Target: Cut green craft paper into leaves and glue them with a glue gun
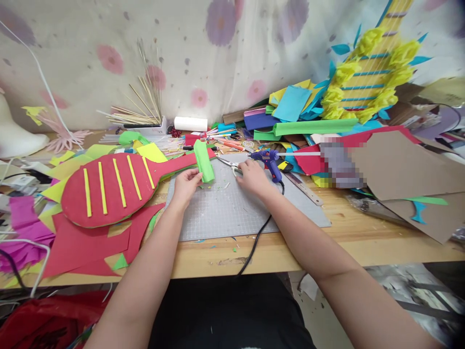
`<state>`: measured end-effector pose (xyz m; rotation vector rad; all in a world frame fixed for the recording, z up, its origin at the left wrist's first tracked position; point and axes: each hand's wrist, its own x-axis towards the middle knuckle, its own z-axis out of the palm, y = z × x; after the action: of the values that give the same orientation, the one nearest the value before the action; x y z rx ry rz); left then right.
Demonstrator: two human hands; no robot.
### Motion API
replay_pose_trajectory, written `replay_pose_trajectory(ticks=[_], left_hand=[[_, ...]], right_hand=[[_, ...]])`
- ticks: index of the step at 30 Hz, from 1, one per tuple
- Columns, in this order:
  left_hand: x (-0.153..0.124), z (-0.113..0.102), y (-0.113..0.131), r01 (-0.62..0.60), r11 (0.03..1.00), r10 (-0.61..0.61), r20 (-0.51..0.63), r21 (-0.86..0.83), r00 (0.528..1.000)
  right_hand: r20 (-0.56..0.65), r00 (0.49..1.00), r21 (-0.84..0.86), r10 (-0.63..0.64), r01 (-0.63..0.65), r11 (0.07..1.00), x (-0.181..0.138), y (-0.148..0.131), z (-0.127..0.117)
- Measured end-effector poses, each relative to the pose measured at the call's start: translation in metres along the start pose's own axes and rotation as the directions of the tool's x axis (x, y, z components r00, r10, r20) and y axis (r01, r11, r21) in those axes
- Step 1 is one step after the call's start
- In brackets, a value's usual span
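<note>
A folded strip of bright green paper [204, 162] is pinched between the thumb and fingers of my left hand [188, 185], above the cutting mat's left part. My right hand [253, 178] has its curled fingers at the handles of a pair of scissors [229, 163], whose blades point left towards the green strip. Just beyond that hand lies a blue glue gun [268, 159] with a white glue stick in its back. To the left is a red paddle-shaped paper cutout [109, 189] with several yellow strips; its narrow neck reaches behind the green strip.
Under both hands lies a grey cutting mat [225, 220] with small scraps. A metal ruler [303, 188] rests on its right side. Coloured sheets and brown cardboard [395, 165] pile up at right, near a yellow flower-trimmed guitar shape [370, 82]. The glue gun's black cord [256, 245] crosses the front edge.
</note>
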<state>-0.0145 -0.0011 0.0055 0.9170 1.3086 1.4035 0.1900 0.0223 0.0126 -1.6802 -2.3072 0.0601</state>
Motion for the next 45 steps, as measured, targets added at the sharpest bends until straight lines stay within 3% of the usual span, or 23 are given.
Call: replay_pose_trajectory(ticks=[11,13,16,20,22,25,27,29,31,36,39,42,45], left_hand=[[0.002,-0.012,0.009,-0.037,0.998,0.034,0.048,0.053,0.998],[0.006,-0.019,0.011,-0.071,0.997,0.071,-0.013,0.03,0.997],[0.017,-0.035,0.015,-0.194,0.98,0.178,-0.228,-0.048,0.957],[0.029,-0.049,0.017,-0.269,0.952,0.198,-0.374,-0.147,0.906],[0.029,-0.048,0.017,-0.262,0.95,0.192,-0.342,-0.169,0.92],[0.022,-0.04,0.018,-0.219,0.961,0.184,-0.2,-0.168,0.962],[0.016,-0.035,0.018,-0.155,0.978,0.148,-0.06,-0.139,0.987],[0.011,-0.031,0.019,-0.093,0.99,0.102,0.085,-0.103,0.991],[0.008,-0.029,0.019,-0.062,0.995,0.076,0.174,-0.081,0.982],[0.008,-0.03,0.016,-0.038,0.997,0.05,0.185,-0.065,0.982],[0.008,-0.03,0.015,-0.021,0.998,0.035,0.217,-0.067,0.976],[0.006,-0.029,0.017,-0.003,0.998,0.019,0.255,-0.063,0.967],[0.003,-0.027,0.017,0.015,0.999,-0.001,0.279,-0.049,0.96]], right_hand=[[0.083,0.994,-0.166,0.076,-0.062,0.984,0.003,0.006,0.002],[0.102,0.992,-0.176,0.077,-0.059,0.983,0.004,0.007,0.002],[0.113,0.99,-0.143,0.084,-0.067,0.988,0.004,0.008,0.001],[0.092,0.989,0.115,0.119,-0.129,0.985,0.006,0.013,0.001],[0.068,0.993,0.342,0.095,-0.113,0.933,0.008,0.016,0.003],[0.083,0.996,0.684,0.019,-0.071,0.726,0.011,0.018,0.004],[0.125,0.99,0.789,-0.064,-0.06,0.612,0.01,0.017,0.003],[0.164,0.977,0.769,-0.134,-0.042,0.638,0.008,0.014,-0.003],[0.183,0.972,0.673,-0.144,-0.017,0.74,0.005,0.011,-0.01],[0.281,0.94,0.446,-0.193,0.05,0.894,0.001,0.009,-0.03],[0.413,0.875,0.405,-0.253,0.072,0.911,0.003,0.011,-0.037],[0.53,0.769,0.44,-0.357,0.111,0.891,0.009,0.015,-0.041],[0.56,0.701,0.499,-0.441,0.14,0.855,0.016,0.016,-0.044]])
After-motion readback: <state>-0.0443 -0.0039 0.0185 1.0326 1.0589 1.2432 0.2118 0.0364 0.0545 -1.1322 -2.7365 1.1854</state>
